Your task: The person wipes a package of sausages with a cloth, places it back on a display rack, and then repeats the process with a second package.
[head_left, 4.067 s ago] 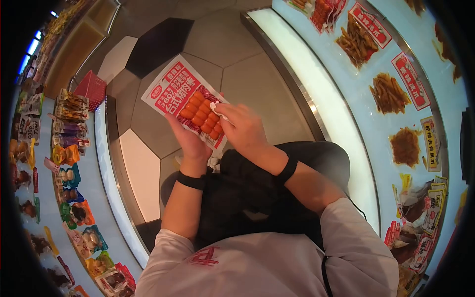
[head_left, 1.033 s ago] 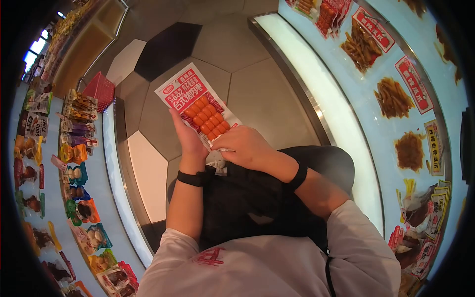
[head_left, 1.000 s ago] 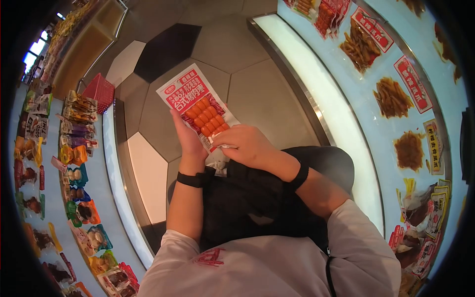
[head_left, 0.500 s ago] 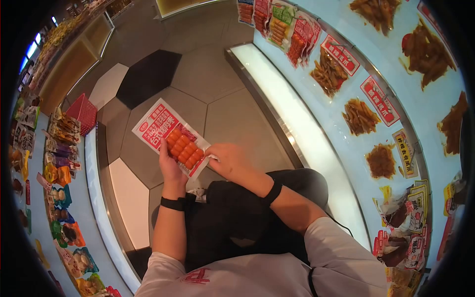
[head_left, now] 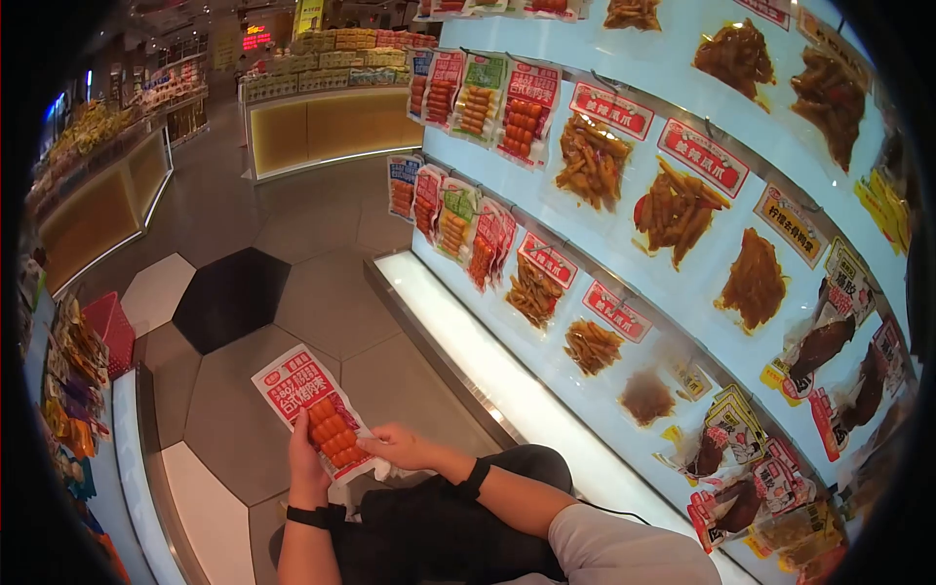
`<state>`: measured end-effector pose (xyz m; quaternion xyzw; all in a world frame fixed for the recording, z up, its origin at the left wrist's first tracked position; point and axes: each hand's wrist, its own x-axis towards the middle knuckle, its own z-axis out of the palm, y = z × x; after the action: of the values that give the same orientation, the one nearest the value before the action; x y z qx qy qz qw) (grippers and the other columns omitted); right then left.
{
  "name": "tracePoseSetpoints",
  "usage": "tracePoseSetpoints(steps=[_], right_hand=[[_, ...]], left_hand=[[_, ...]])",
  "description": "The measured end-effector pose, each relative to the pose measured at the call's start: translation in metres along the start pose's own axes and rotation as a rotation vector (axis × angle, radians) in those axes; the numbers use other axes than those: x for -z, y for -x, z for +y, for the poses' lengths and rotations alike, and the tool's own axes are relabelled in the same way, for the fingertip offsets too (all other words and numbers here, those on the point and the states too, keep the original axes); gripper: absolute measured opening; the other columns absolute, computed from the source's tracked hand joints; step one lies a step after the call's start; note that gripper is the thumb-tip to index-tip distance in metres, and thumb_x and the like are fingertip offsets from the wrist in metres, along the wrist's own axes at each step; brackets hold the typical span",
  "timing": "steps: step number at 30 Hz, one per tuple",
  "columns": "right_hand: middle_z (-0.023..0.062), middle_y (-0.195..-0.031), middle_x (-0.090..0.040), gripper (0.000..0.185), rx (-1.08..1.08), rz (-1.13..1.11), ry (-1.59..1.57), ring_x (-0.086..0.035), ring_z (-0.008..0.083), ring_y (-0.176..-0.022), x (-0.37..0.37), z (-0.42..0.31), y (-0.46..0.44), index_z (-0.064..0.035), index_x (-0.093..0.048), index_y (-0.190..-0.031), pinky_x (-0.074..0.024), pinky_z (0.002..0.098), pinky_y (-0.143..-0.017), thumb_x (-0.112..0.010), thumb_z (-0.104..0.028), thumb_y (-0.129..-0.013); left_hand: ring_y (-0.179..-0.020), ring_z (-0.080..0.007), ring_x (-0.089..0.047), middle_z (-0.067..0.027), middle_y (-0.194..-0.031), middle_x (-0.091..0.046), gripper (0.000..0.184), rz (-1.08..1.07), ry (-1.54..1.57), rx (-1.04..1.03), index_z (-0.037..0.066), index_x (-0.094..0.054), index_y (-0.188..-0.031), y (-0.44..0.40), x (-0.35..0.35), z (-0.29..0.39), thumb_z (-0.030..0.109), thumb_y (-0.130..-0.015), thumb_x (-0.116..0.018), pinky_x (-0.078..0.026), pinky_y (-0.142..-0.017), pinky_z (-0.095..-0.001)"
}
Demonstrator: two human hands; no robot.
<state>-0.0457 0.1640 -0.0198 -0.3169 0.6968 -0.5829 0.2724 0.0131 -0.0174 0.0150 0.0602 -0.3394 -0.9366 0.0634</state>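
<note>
A flat pack of sausages (head_left: 333,429), with a red and white printed top and a clear window over orange-red sausages, is held between both hands above my lap. My left hand (head_left: 307,450) grips its left edge, thumb on the front. My right hand (head_left: 402,448) pinches the lower right edge. Something small and white (head_left: 382,470) shows just under the right hand; I cannot make out what it is. Black bands circle both wrists.
To the right, a lit display wall (head_left: 468,322) carries hanging sausage packs (head_left: 526,115) and chicken-feet packs (head_left: 593,161). On the left are more snack packs (head_left: 73,361) and a pink basket (head_left: 109,333). A counter (head_left: 331,132) stands at the back.
My view has tilted up and turned right, showing more of the display wall and the back counter. Both hands still hold the sausage pack, which now appears lower in view.
</note>
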Motion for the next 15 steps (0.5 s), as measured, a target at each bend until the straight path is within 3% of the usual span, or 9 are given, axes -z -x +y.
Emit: tracePoseSetpoints(steps=[2,3,7,8,10,11,12,13,15], right_hand=[[0.0022,-0.097,-0.069,0.039,0.023,0.01,-0.049,-0.057,0.0071,-0.088,0.007,-0.009,0.004,0.0013,-0.066,-0.117,-0.0484,0.0281,-0.078,-0.052,-0.033,-0.104],[0.0016,-0.097,-0.069,0.039,-0.021,0.039,0.123,-0.057,0.0074,-0.088,0.022,-0.025,0.005,0.0023,-0.066,-0.116,-0.048,0.0267,-0.079,-0.052,-0.032,-0.104],[-0.001,-0.082,-0.066,0.036,0.238,0.353,0.002,-0.055,0.0051,-0.073,0.088,-0.099,0.005,0.0019,-0.069,-0.105,-0.0475,0.0242,-0.066,-0.053,-0.031,-0.104],[-0.0033,-0.078,-0.063,0.037,0.191,0.448,0.094,-0.054,0.0039,-0.072,0.125,-0.105,-0.001,0.0015,-0.068,-0.1,-0.046,0.0234,-0.064,-0.053,-0.032,-0.104],[-0.004,-0.073,-0.06,0.037,0.289,0.602,0.043,-0.062,0.0061,-0.076,0.163,-0.172,-0.003,-0.0016,-0.066,-0.09,-0.047,0.0243,-0.061,-0.054,-0.034,-0.103],[-0.0006,-0.078,-0.064,0.036,0.256,0.675,0.104,-0.065,0.0091,-0.079,0.195,-0.192,-0.006,-0.0017,-0.067,-0.094,-0.0503,0.0253,-0.065,-0.055,-0.034,-0.103],[0.0059,-0.099,-0.071,0.039,0.421,0.732,0.033,-0.065,0.0113,-0.082,0.209,-0.217,-0.015,0.0018,-0.066,-0.11,-0.053,0.0265,-0.074,-0.053,-0.034,-0.103],[0.0054,-0.101,-0.071,0.037,0.371,0.795,0.004,-0.064,0.0113,-0.088,0.244,-0.23,-0.024,0.0019,-0.066,-0.11,-0.0504,0.0274,-0.083,-0.054,-0.033,-0.103],[0.0062,-0.097,-0.071,0.036,0.471,0.833,0.038,-0.066,0.0125,-0.08,0.282,-0.261,-0.031,0.0011,-0.066,-0.109,-0.0529,0.0278,-0.074,-0.052,-0.031,-0.104]], left_hand=[[-0.111,-0.0248,-0.063,-0.0125,-0.124,-0.062,0.049,-0.054,0.039,-0.022,0.004,-0.052,-0.131,0.002,-0.004,0.001,0.044,-0.104,-0.04,-0.05,-0.099,-0.042],[-0.117,-0.0272,-0.059,-0.0151,-0.13,-0.058,0.058,-0.111,0.062,-0.111,0.005,-0.046,-0.138,0.001,-0.013,0.002,0.051,-0.104,-0.036,-0.046,-0.102,-0.0434],[-0.119,-0.0305,-0.056,-0.0199,-0.129,-0.058,0.074,-0.106,-0.103,0.001,0.007,-0.039,-0.145,0.005,-0.004,0.002,0.064,-0.099,-0.032,-0.046,-0.096,-0.0409],[-0.118,-0.0303,-0.056,-0.0199,-0.128,-0.058,0.074,-0.118,-0.082,0.014,0.007,-0.04,-0.144,0.007,-0.006,0.002,0.064,-0.099,-0.031,-0.046,-0.095,-0.0406],[-0.116,-0.0298,-0.057,-0.0199,-0.126,-0.06,0.073,-0.149,-0.038,0.033,0.006,-0.042,-0.143,0.007,-0.01,0.001,0.064,-0.099,-0.03,-0.046,-0.094,-0.0401],[-0.115,-0.0292,-0.057,-0.019,-0.124,-0.061,0.074,-0.153,-0.043,0.039,0.007,-0.042,-0.142,0.007,-0.01,0.0,0.066,-0.098,-0.032,-0.046,-0.093,-0.0397],[-0.113,-0.0287,-0.058,-0.0182,-0.121,-0.062,0.075,-0.158,-0.05,0.042,0.008,-0.043,-0.141,0.005,-0.008,0.0,0.067,-0.097,-0.033,-0.046,-0.092,-0.0393],[-0.111,-0.0281,-0.058,-0.0173,-0.119,-0.063,0.075,-0.162,-0.059,0.045,0.009,-0.044,-0.141,0.005,-0.007,-0.001,0.068,-0.096,-0.034,-0.046,-0.091,-0.0389],[-0.108,-0.0275,-0.059,-0.0167,-0.115,-0.064,0.075,-0.153,-0.066,0.043,0.008,-0.045,-0.14,0.007,-0.009,0.0,0.069,-0.096,-0.035,-0.046,-0.089,-0.0384]])
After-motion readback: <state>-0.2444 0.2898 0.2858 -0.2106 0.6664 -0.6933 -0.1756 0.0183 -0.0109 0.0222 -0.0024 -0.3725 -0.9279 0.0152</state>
